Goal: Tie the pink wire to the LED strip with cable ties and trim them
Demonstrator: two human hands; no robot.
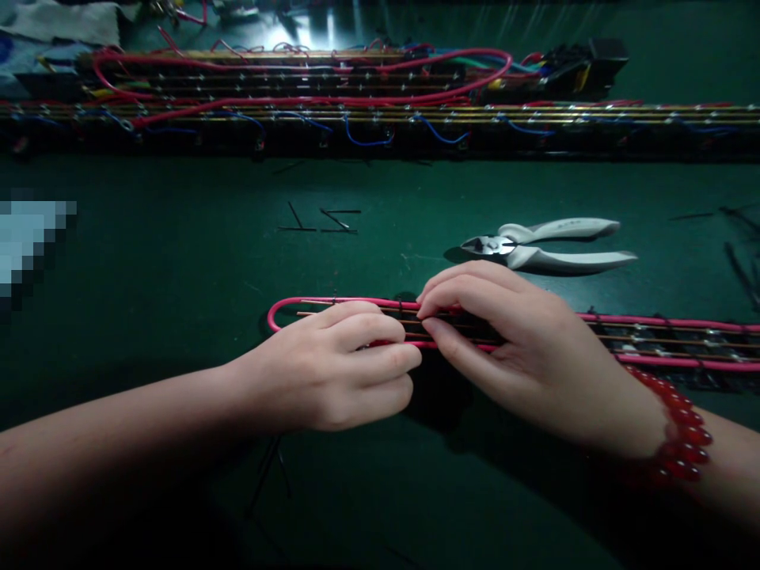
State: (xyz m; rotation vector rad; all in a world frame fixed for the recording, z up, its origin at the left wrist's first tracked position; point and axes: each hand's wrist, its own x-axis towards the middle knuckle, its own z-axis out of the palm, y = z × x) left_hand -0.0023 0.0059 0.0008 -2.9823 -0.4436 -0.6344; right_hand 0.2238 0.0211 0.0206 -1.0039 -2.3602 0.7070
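Observation:
A long narrow wired strip with copper-coloured rods lies across the green table, a red wire (677, 320) running along both its sides and looping round its left end. Over that end, my left hand (344, 368) has its fingers curled round the strip. Just to the right, my right hand (522, 356) brings thumb and fingertips together at the rods, close to my left fingers. Whatever is between those fingertips is too small to make out. Thin black ties (594, 317) cross the strip. Diagonal cutters (564, 244) with white handles lie behind my right hand, jaws pointing left.
Farther back, a longer wired assembly (380, 115) with red and blue wires spans the table. Short black tie offcuts (338, 220) lie in front of it. More dark strands (739, 261) are at the right, and others (270, 467) near my left forearm.

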